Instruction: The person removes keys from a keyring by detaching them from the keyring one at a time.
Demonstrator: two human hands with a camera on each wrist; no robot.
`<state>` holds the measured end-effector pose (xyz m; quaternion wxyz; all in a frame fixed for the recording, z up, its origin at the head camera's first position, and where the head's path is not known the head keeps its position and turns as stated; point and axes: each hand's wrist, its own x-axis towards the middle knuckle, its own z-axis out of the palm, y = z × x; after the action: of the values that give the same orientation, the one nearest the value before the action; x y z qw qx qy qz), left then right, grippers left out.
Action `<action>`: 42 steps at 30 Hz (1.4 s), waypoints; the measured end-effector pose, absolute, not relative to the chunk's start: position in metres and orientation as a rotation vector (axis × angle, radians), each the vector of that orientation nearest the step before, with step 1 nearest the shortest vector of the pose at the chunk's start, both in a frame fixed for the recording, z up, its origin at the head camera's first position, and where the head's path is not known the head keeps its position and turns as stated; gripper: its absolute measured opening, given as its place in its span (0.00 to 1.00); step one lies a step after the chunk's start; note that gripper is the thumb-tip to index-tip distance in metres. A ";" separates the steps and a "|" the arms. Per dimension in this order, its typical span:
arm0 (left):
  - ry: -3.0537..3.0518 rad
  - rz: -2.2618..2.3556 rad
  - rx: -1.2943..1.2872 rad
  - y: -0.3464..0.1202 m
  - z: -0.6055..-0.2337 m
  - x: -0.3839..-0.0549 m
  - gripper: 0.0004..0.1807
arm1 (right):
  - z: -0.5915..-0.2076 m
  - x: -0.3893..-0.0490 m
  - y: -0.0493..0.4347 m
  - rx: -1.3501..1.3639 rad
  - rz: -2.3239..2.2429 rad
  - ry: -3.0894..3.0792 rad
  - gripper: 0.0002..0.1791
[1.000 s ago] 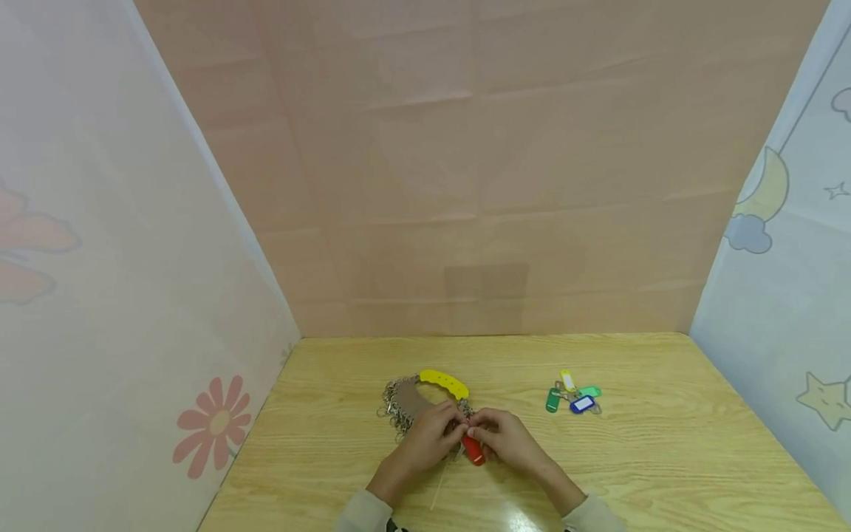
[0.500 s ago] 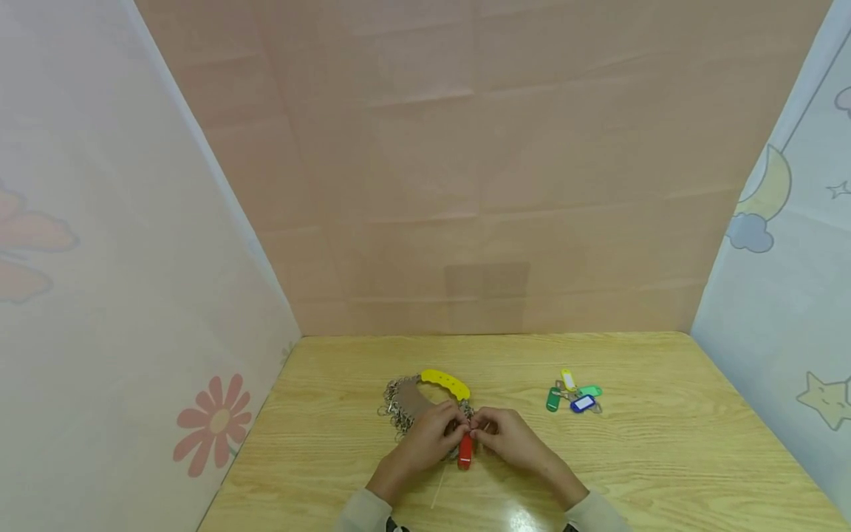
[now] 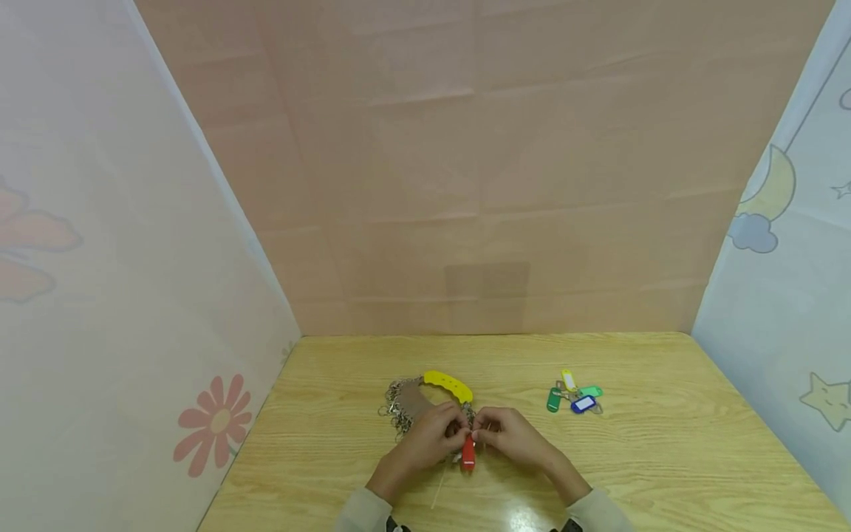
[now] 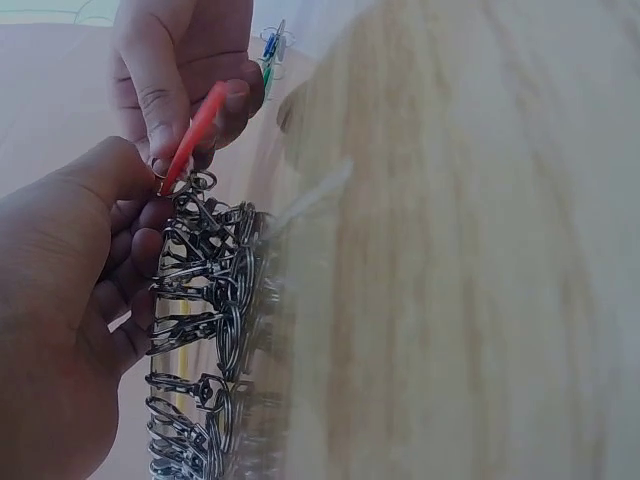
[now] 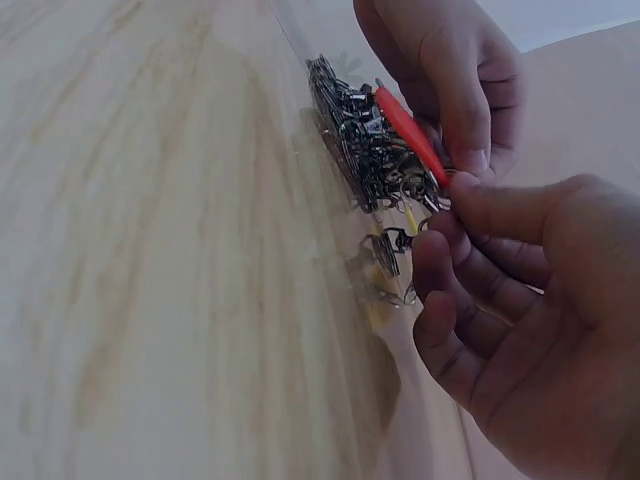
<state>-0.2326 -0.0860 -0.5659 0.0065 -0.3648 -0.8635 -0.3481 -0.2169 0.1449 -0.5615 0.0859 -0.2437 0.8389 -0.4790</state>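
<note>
A large key ring lies on the table, with a yellow grip (image 3: 448, 386) and several metal clasps (image 4: 200, 270) crowded along its loop. My left hand (image 3: 435, 436) pinches at the metal hardware on the loop's right side, thumb against forefinger. Facing it, my right hand (image 3: 512, 437) pinches the ring end of a red key tag (image 3: 468, 452) with thumb and forefinger. The tag hangs toward me between the two hands. In the left wrist view, its small wire ring (image 4: 160, 172) sits right at both thumbs. Fingers partly hide the joint between tag and clasp.
To the right lies a small cluster of key tags: yellow (image 3: 568, 380), dark green (image 3: 553, 400), light green (image 3: 590, 391) and blue (image 3: 583, 404). A thin pale strip (image 3: 438, 488) lies near the left wrist. Fabric walls enclose the wooden table (image 3: 665, 443).
The red key tag has swung from slanting down to the right to hanging nearly straight toward me. Both hands stay almost in place, with small finger shifts.
</note>
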 end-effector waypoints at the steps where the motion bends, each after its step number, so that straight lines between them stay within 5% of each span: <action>1: -2.696 -1.087 -1.150 -0.086 -0.566 -0.233 0.02 | -0.561 -0.217 0.145 -0.736 -1.423 2.484 0.04; 42: -2.684 -1.108 -1.200 -0.088 -0.567 -0.230 0.02 | -0.563 -0.216 0.150 -0.868 -1.306 2.572 0.03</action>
<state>-0.2304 -0.0879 -0.5673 -0.0002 -0.3818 -0.8544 -0.3525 -0.2163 0.1500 -0.5632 0.0648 -0.2874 0.8520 -0.4328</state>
